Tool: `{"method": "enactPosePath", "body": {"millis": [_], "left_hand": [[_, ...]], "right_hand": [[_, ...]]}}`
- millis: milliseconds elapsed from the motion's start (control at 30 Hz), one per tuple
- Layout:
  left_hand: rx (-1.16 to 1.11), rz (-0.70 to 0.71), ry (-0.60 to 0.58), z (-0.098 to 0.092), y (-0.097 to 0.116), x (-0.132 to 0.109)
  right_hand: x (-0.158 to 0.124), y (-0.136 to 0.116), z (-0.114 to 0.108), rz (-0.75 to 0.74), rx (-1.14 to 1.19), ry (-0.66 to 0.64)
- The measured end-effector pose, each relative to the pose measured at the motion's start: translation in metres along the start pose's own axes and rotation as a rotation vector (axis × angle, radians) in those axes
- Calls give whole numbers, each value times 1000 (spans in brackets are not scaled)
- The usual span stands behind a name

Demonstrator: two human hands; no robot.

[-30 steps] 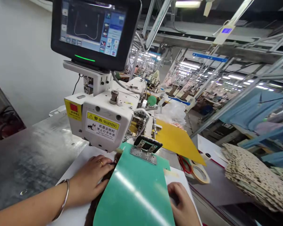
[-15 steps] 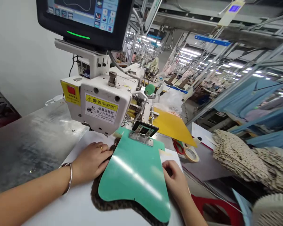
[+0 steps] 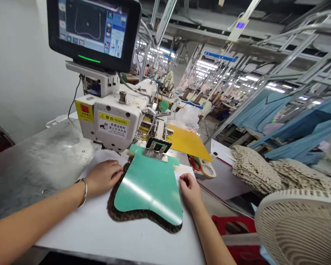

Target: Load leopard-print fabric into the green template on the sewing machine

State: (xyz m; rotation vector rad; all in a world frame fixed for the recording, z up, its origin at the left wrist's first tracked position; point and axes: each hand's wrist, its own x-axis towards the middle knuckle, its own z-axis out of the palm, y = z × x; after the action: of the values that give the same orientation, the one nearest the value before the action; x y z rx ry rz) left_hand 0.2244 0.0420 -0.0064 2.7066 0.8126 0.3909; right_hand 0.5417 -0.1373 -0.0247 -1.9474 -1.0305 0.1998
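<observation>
A green template plate lies over a dark brown furry piece on the white work surface. The furry edge shows along the plate's left and lower sides. A metal clamp of the sewing machine sits on the plate's far end. My left hand, with a ring and a bracelet, rests beside the left furry edge, its fingers curled together; what they hold, if anything, is hidden. My right hand rests at the plate's right edge with fingers curled, their tips hidden.
A screen stands above the machine head. To the right are a yellow sheet, red-handled scissors, a tape roll, stacked spotted fabric and a white fan. Bare metal tabletop spans the left.
The view has shifted, showing more of the screen, the fan and the near table edge. My right hand's fingers have curled in more. The plate remains under the clamp.
</observation>
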Motion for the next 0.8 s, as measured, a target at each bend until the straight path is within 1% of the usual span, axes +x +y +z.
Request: {"method": "enactPosePath", "body": {"millis": [100, 200, 400, 467, 600, 667, 800], "left_hand": [[29, -40, -57, -6, 2, 0], [23, -44, -90, -9, 3, -1], [21, -55, -56, -4, -4, -3], [24, -77, -87, -3, -4, -2], [28, -146, -189, -7, 3, 2], [17, -157, -209, -9, 5, 4], [-5, -144, -208, -11, 6, 6]], "right_hand": [[1, 2, 0, 25, 10, 15], [0, 2, 0, 38, 1, 22], [-2, 3, -1, 11, -24, 28], [-1, 4, -1, 4, -20, 26], [-1, 5, -2, -12, -5, 16], [-1, 5, -3, -24, 0, 4], [-1, 6, -3, -30, -6, -7]]}}
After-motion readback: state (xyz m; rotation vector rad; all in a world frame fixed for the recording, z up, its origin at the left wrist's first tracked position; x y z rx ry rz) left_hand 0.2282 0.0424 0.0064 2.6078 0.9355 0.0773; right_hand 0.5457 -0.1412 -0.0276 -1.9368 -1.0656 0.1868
